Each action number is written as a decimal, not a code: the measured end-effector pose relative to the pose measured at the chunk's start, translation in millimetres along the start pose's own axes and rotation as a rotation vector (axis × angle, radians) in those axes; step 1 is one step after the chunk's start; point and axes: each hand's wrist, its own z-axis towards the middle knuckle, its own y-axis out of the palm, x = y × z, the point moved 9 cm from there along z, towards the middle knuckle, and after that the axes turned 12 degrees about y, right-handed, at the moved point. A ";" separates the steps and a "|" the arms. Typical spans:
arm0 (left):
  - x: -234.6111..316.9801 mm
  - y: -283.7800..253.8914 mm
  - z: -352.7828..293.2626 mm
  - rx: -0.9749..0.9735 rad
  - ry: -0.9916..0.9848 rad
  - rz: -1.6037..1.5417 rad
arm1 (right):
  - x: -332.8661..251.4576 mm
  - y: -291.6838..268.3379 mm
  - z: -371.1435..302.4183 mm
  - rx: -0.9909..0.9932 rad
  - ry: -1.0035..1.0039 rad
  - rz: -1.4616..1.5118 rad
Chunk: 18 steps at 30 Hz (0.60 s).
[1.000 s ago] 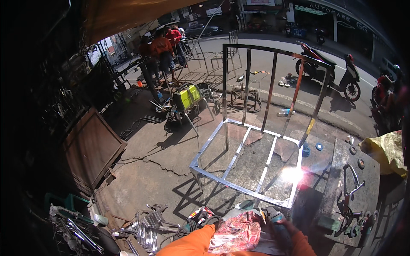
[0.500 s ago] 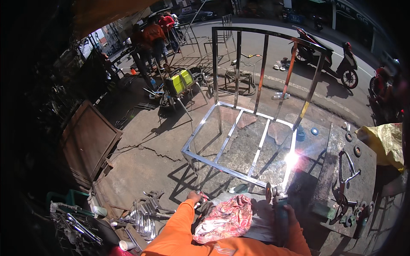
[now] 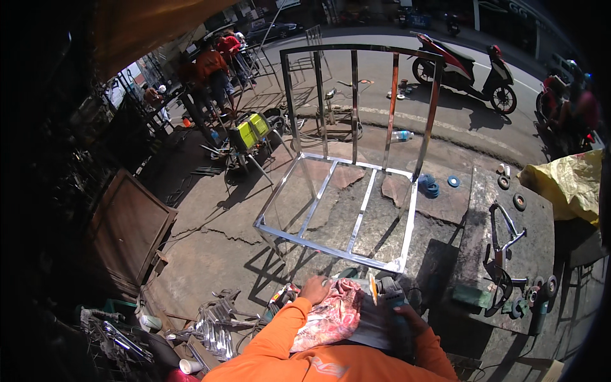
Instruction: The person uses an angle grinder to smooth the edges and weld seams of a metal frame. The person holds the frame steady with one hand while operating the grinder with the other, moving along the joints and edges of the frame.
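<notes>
Metal frame: ahead of right grip and left grip, apart from both; its barred back rises upright on the far side of the open seat.
Grey board: right of the right grip, well apart.
Near rail: runs left to right across the front of both grips, its right end slanting closer to the person.
Patterned cloth: between the grips, touching the left one.
Angle grinder: in the right grip, long axis pointing ahead and slightly left.
Right grip: clamped around the grinder's body; nearer than the left to the near right corner, which lies ahead and slightly left of it.
Left grip: on the cloth's upper left edge; cannot tell whether its fingers are closed.
Disc: ahead and left of the right grip, on edge, near the rail but apart.
</notes>
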 end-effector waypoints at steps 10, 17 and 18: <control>16.8 -35.9 -3.5 0.330 0.234 0.190 | -9.0 -15.6 7.1 0.023 -0.168 0.107; -32.0 -115.4 56.8 0.808 -0.134 -0.379 | -28.0 -27.1 -36.2 -0.287 -0.339 0.413; -28.9 -121.5 65.5 0.816 -0.093 -0.371 | -28.2 -35.3 -40.6 -0.261 -0.352 0.420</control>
